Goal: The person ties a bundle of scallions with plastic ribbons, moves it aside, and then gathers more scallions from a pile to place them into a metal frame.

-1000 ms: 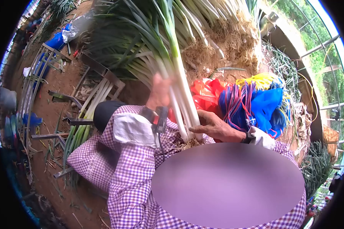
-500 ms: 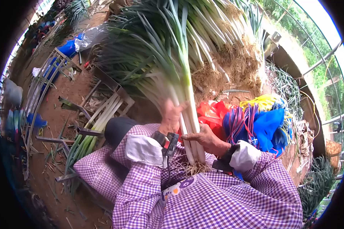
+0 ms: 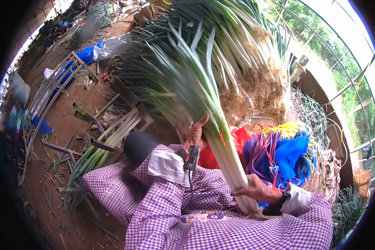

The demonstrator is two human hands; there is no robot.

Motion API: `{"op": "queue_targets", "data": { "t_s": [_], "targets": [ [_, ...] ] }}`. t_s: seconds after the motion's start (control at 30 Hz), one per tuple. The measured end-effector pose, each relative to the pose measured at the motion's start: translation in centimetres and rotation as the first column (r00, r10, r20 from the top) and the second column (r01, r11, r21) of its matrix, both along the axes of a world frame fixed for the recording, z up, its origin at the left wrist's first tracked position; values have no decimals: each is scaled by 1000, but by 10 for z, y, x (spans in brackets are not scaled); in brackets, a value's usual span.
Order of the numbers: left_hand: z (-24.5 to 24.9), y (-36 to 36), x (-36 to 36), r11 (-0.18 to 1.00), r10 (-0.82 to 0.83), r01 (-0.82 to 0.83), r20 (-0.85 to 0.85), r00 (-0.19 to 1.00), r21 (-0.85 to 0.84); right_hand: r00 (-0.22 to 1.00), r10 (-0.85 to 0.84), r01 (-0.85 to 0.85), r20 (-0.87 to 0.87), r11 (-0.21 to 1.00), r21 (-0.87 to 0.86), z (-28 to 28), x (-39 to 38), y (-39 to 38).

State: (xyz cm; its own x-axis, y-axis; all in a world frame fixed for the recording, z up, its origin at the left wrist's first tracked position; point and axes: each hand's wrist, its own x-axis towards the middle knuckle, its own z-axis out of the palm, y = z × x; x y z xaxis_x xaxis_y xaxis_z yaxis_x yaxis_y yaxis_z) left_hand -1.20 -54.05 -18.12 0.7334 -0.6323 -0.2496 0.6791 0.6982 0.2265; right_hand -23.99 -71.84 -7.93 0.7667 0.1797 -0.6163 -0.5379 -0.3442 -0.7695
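A small bundle of leeks [image 3: 229,158] leans across my lap, with white stems low and green leaves pointing up and left. My right hand [image 3: 258,190] is wrapped round the white stems just above the roots. At the bundle's left side is my left hand [image 3: 195,134], its thumb raised and apart; its other fingers are partly hidden. Behind that hand, more loose leeks [image 3: 171,102] spread toward the big pile. The bundle's upper leaves are blurred. A dark device with a cable [image 3: 191,157] is strapped at my left wrist.
A large leek pile [image 3: 237,46] lies ahead, roots toward me. Red plastic [image 3: 237,137] and a blue, yellow and striped heap of ties [image 3: 279,154] sit at right. At left, a metal frame [image 3: 100,146] holds several leeks; a slatted metal rack [image 3: 62,85] stands farther off.
The bundle has tilted, its root end shifting right with my right hand, which has moved right and down. My left hand has come off the front of the stems to their left side.
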Motion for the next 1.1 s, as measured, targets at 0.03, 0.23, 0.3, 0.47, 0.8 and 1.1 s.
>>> {"op": "queue_targets", "data": {
  "t_s": [0.03,0.23,0.3,0.47,0.8,1.1],
  "targets": [
    [2,1,0,999,-3,3,13,1000,-38,1000,8,-8,-9,1000,4,-3,-9,-5],
    [24,16,-1,982,128,-113,95,987,-152,996,79,-70,40,979,-194,20,-32,-11],
    [30,24,0,958,231,-211,86,969,-193,992,124,-112,32,958,-263,34,-34,-14],
    [42,51,31,786,302,-24,350,887,-617,979,154,-118,134,962,-248,64,-21,-12],
    [151,195,42,796,596,-393,486,640,-460,812,512,-293,280,773,-562,115,87,41],
    [256,499,28,762,598,-507,738,314,-402,356,758,-542,547,644,-540,162,271,229]
  ]
}}
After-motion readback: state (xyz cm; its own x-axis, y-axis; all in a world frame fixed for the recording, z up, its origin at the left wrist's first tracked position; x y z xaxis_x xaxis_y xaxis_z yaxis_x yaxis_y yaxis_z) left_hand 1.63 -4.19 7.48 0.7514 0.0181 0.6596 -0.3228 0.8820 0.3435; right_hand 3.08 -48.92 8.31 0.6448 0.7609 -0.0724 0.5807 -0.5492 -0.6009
